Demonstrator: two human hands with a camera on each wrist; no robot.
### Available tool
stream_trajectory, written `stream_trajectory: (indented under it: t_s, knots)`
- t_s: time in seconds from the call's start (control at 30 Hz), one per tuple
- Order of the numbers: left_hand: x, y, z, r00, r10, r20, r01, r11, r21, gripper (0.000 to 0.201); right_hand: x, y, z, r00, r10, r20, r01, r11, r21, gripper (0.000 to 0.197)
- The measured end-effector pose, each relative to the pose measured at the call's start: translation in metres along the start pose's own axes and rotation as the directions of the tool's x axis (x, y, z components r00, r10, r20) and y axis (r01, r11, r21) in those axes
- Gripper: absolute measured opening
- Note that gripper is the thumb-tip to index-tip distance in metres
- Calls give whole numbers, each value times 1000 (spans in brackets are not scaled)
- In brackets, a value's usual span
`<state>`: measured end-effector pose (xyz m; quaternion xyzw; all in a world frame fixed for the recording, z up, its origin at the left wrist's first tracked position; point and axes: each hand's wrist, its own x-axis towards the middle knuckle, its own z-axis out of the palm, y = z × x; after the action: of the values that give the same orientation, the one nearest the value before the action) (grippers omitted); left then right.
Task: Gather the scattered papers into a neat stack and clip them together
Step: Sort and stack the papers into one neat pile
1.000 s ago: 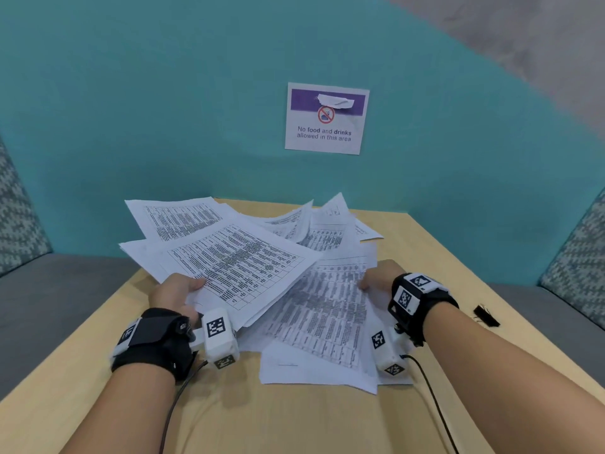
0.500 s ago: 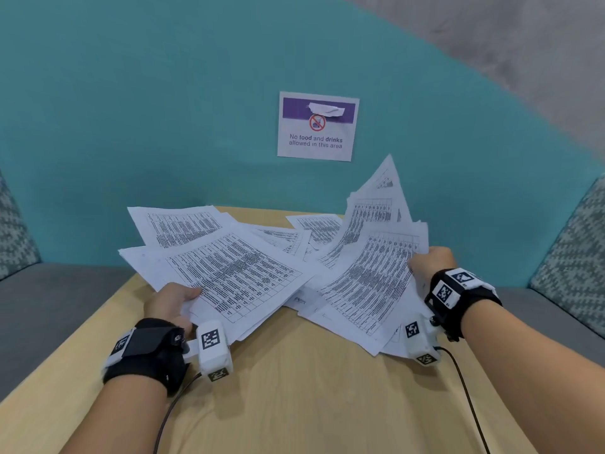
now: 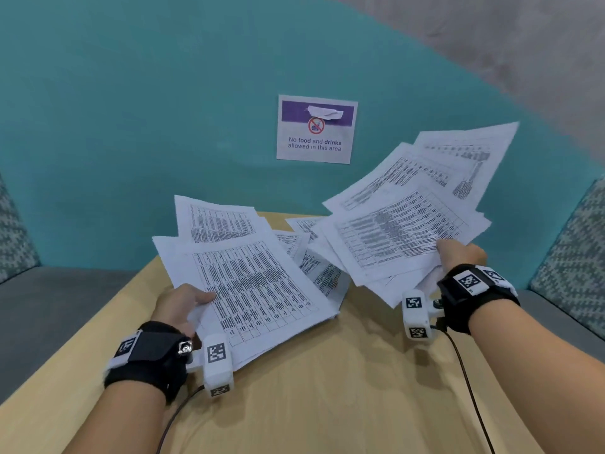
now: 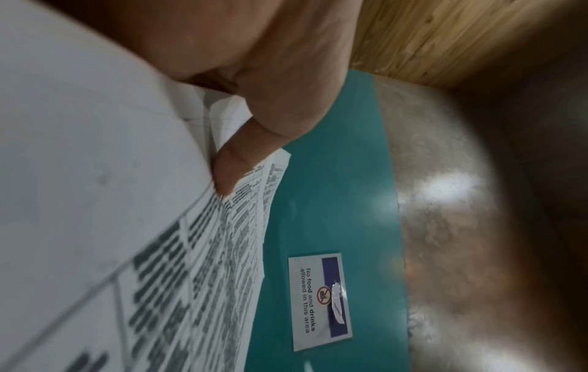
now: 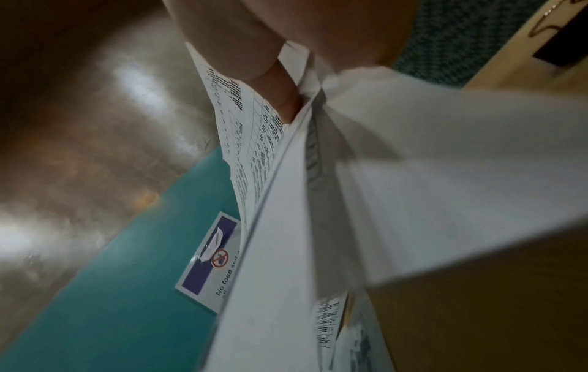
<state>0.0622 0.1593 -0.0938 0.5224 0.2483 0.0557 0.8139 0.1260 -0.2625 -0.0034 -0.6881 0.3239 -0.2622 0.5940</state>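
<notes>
My left hand [image 3: 183, 303] grips a bunch of printed sheets [image 3: 248, 283] by their near left edge, thumb on top; the wrist view shows the thumb [image 4: 235, 166] pressed on the printed page [image 4: 165, 251]. My right hand [image 3: 458, 257] holds a second fanned bunch of sheets [image 3: 409, 224] lifted above the wooden table [image 3: 311, 388], tilted up toward the wall. Its thumb [image 5: 283, 100] pinches those pages [image 5: 350, 201] in the right wrist view. A few loose sheets [image 3: 314, 257] lie on the table between the two bunches. A black binder clip [image 5: 569, 47] shows at that view's top right corner.
A teal wall carries a "No food and drinks" sign [image 3: 317, 129]. Grey bench seats [image 3: 49, 306] with patterned cushions [image 3: 573, 257] flank the table on both sides. Cables run from both wrist cameras over the table's near part.
The right hand has raised its bunch of papers off the table, up and to the right. The left hand has lifted its bunch slightly and drawn it nearer.
</notes>
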Motion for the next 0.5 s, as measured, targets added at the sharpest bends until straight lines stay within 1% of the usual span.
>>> stream_trajectory:
  t_s: [0.07, 0.13, 0.2, 0.27, 0.37, 0.43, 0.5]
  knots:
    - [-3, 0, 3, 999, -5, 42, 3, 999, 46, 44, -1, -4, -1, 998, 39, 42, -42, 996, 80, 55]
    - [-3, -1, 5, 997, -10, 82, 3, 996, 89, 42, -4, -6, 0, 992, 47, 117, -65, 986, 156, 65]
    - [-6, -2, 9, 993, -17, 120, 0, 990, 143, 37, 0, -3, 6, 970, 39, 239, -91, 974, 208, 67]
    - [-9, -3, 13, 983, -45, 176, 13, 984, 178, 34, -1, 2, 11, 916, 62, 395, -130, 980, 147, 64]
    - [-10, -5, 19, 964, -71, 255, 13, 975, 223, 33, -20, 8, 14, 817, 107, 567, -132, 991, 4, 42]
    - [-11, -9, 22, 952, -72, 296, 3, 973, 229, 36, -30, 12, 15, 756, 137, 640, -115, 990, -76, 39]
    - [-11, -12, 26, 937, -63, 343, -19, 973, 231, 38, -34, 19, 19, 717, 186, 671, -101, 981, -164, 39]
